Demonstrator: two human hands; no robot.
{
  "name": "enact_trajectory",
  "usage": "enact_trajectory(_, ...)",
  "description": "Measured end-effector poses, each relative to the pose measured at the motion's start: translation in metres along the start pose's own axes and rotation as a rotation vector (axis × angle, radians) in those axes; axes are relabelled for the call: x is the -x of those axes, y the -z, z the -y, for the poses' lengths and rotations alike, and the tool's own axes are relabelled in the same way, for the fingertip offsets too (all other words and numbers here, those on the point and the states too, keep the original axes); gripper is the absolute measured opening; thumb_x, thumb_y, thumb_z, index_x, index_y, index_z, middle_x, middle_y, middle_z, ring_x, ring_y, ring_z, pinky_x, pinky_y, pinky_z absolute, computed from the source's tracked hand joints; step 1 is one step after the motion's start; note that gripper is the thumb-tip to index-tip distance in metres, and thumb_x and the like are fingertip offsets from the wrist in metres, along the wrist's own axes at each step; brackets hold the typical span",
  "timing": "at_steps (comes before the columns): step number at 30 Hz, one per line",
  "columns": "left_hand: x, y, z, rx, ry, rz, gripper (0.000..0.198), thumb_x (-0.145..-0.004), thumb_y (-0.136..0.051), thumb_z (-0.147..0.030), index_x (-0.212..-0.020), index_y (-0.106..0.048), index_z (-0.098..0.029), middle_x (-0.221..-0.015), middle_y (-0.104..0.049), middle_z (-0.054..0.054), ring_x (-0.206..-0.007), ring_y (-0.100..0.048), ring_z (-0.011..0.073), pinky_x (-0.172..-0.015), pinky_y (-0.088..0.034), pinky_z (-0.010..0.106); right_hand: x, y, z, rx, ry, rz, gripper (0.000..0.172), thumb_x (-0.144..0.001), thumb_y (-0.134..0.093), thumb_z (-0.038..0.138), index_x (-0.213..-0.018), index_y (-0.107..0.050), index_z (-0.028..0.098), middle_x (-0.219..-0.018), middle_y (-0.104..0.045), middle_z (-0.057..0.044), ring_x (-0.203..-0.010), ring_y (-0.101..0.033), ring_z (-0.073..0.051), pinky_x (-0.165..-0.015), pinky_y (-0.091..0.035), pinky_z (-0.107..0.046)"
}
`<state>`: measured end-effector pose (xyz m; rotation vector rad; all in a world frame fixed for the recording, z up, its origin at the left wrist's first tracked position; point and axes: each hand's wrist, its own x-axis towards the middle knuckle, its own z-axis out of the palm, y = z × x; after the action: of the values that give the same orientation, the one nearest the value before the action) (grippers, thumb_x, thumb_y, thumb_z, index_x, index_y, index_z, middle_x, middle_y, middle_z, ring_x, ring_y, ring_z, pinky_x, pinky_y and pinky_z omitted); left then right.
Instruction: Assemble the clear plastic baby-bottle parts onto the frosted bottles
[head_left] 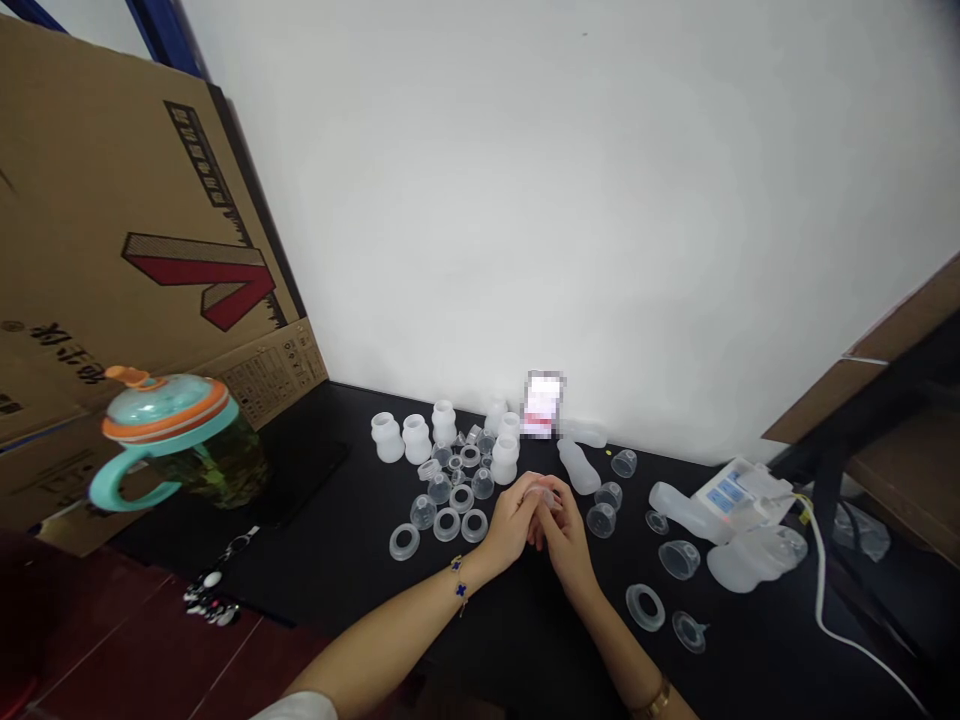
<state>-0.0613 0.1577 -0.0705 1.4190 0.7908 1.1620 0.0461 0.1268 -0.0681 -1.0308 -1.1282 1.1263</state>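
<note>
My left hand (512, 517) and my right hand (568, 540) meet over the black table, fingers closed together around a small clear plastic piece (544, 492). Most of that piece is hidden by the fingers, so its exact kind cannot be told. Left of my hands lie translucent collar rings (447, 525), with clear dome caps (424, 512) among them. White squeezable bottles (505, 460) stand just behind. On the right, more dome caps (601, 520) lie near my right hand, and a bottle lying on its side (578, 467) is beyond them.
A lidded teal-and-orange jug (180, 440) stands at the left before a large cardboard box (112, 200). A phone (542, 405) leans against the white wall. To the right lie a white device (742, 495) with a cable (820, 590), more bottles (750, 560) and a loose ring (645, 607).
</note>
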Motion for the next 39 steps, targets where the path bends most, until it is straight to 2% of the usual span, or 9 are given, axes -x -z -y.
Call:
enact_trajectory(6, 0.001, 0.001, -0.001, -0.058, -0.023, 0.001, 0.028, -0.1, -0.038, -0.037, -0.101, -0.058, -0.018, -0.072, -0.057, -0.002, -0.054, -0.047, 0.0104, -0.05, -0.037, 0.021, -0.001, 0.0, 0.002, -0.042, -0.044, 0.019, 0.052, -0.084, -0.069, 0.056, -0.122, -0.056, 0.024, -0.06, -0.06, 0.003, -0.046, -0.052, -0.014, -0.04, -0.036, -0.023)
enact_trajectory(12, 0.0, 0.004, -0.007, -0.225, -0.091, -0.03, 0.028, -0.1, -0.036, -0.031, -0.096, -0.06, -0.018, -0.075, -0.062, 0.0, -0.067, -0.056, 0.0141, -0.066, -0.043, 0.025, 0.0, -0.001, 0.001, -0.058, -0.056, 0.018, 0.054, -0.083, -0.069, 0.057, -0.123, -0.053, 0.023, -0.059, -0.059, 0.004, -0.045, -0.051, -0.013, -0.041, -0.038, -0.023)
enact_trajectory(14, 0.0, 0.004, -0.008, -0.225, -0.089, -0.027, 0.028, -0.1, -0.036, -0.032, -0.095, -0.06, -0.018, -0.076, -0.063, 0.0, -0.067, -0.057, 0.0143, -0.066, -0.043, 0.025, 0.0, -0.001, 0.0, -0.052, -0.059, 0.023, 0.055, -0.083, -0.068, 0.058, -0.123, -0.052, 0.023, -0.058, -0.058, 0.004, -0.045, -0.052, -0.014, -0.041, -0.037, -0.023)
enact_trajectory(18, -0.001, 0.003, -0.004, -0.174, -0.037, -0.011, 0.025, -0.097, -0.034, -0.027, -0.091, -0.056, -0.018, -0.071, -0.059, -0.002, -0.058, -0.051, 0.0127, -0.058, -0.04, 0.024, 0.002, -0.001, 0.0, 0.049, -0.044, -0.019, 0.049, -0.089, -0.061, 0.055, -0.123, -0.054, 0.021, -0.06, -0.057, 0.004, -0.048, -0.052, -0.015, -0.041, -0.037, -0.023)
enact_trajectory(23, 0.002, 0.004, -0.003, -0.346, -0.039, 0.052, 0.023, -0.091, -0.033, -0.015, -0.092, -0.056, -0.019, -0.066, -0.056, -0.002, -0.058, -0.052, 0.0139, -0.061, -0.038, 0.025, 0.004, 0.005, -0.001, 0.152, -0.04, -0.075, 0.035, -0.095, -0.048, 0.046, -0.118, -0.057, 0.021, -0.064, -0.059, 0.003, -0.05, -0.051, -0.015, -0.045, -0.04, -0.025)
enact_trajectory(30, 0.004, 0.003, -0.015, -0.585, -0.07, 0.072, 0.022, -0.096, -0.034, -0.021, -0.089, -0.055, -0.02, -0.068, -0.057, -0.001, -0.059, -0.053, 0.0156, -0.06, -0.033, 0.027, 0.004, 0.009, -0.001, 0.298, 0.026, -0.034, 0.028, -0.096, -0.043, 0.038, -0.116, -0.056, 0.022, -0.062, -0.057, 0.005, -0.051, -0.055, -0.016, -0.05, -0.044, -0.027)
enact_trajectory(35, 0.003, 0.005, -0.019, -0.565, -0.073, 0.091, 0.023, -0.097, -0.033, -0.021, -0.096, -0.056, -0.02, -0.074, -0.061, 0.001, -0.062, -0.056, 0.0161, -0.061, -0.036, 0.027, 0.001, 0.011, 0.0, 0.366, 0.053, -0.04, 0.031, -0.097, -0.043, 0.04, -0.118, -0.056, 0.022, -0.063, -0.058, 0.004, -0.051, -0.056, -0.017, -0.052, -0.045, -0.027)
enact_trajectory(39, 0.002, 0.006, -0.018, -0.511, -0.036, 0.129, 0.027, -0.101, -0.031, -0.026, -0.107, -0.056, -0.02, -0.074, -0.064, 0.001, -0.063, -0.06, 0.0171, -0.062, -0.041, 0.027, 0.001, 0.011, 0.003, 0.347, 0.042, -0.074, 0.036, -0.098, -0.043, 0.048, -0.117, -0.058, 0.022, -0.068, -0.061, 0.002, -0.054, -0.058, -0.017, -0.049, -0.045, -0.027)
